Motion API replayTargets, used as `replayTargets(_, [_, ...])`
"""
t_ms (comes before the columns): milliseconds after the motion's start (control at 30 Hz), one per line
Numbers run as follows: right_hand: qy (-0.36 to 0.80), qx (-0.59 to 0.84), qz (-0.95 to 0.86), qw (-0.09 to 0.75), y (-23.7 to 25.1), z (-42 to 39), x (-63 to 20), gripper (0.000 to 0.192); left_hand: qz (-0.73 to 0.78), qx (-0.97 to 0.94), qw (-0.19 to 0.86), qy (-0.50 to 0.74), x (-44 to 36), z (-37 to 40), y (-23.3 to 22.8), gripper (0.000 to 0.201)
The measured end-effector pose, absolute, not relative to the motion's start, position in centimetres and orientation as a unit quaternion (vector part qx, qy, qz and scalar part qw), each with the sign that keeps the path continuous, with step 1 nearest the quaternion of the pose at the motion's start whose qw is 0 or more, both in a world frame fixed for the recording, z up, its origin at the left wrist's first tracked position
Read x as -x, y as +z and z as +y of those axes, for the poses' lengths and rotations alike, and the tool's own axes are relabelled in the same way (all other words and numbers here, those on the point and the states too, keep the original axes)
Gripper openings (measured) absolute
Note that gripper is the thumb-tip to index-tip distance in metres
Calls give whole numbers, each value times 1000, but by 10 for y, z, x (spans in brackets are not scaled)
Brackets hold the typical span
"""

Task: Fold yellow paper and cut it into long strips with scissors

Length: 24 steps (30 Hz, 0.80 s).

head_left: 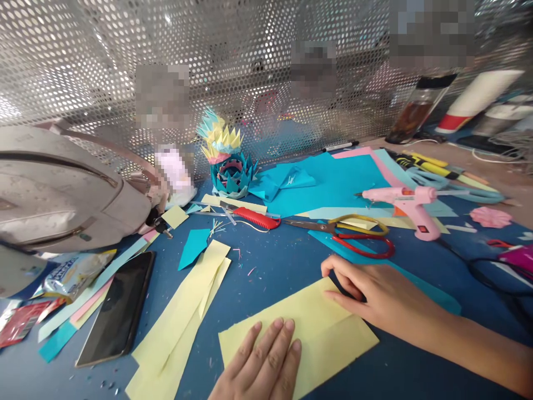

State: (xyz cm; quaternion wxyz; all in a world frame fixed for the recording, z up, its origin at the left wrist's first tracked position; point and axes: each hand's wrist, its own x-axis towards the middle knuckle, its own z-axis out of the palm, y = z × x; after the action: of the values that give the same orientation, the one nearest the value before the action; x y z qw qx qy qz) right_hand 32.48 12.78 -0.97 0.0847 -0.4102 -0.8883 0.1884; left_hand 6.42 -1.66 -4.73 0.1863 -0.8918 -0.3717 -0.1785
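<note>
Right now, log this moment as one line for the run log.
left hand: flat on yellow paper | right hand: pressing paper's top edge | scissors, glue gun behind | phone left

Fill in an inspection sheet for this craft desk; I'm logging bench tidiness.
Surface: blue table, dotted with paper scraps.
Job's things: yellow sheet lying flat under both hands.
Clutter: yellow strips, phone, scissors, red cutter, glue gun, teal paper, paper flower, bag, snack wrappers.
Grippers: left hand palm down on the sheet's near edge; right hand open, fingertips pressing the sheet's far corner.
Cables: black glue gun cord running right.
Surroundings: perforated metal screen behind the table; bottle at far right.
</note>
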Motion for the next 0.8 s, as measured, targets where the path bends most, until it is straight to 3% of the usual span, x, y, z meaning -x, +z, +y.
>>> replayTargets(633, [216,393,-889,91,-3,131,-322,17,-372,889,197,-180,-65,-17,-48,39])
replayTargets(733, [248,383,-886,84,4,133,-319,15,-370,897,156,-183,-63,-16,-41,38])
replayTargets(800, [266,382,-883,65,9,133,-318,13,-377,902,73,-198,-58,-13,-31,37])
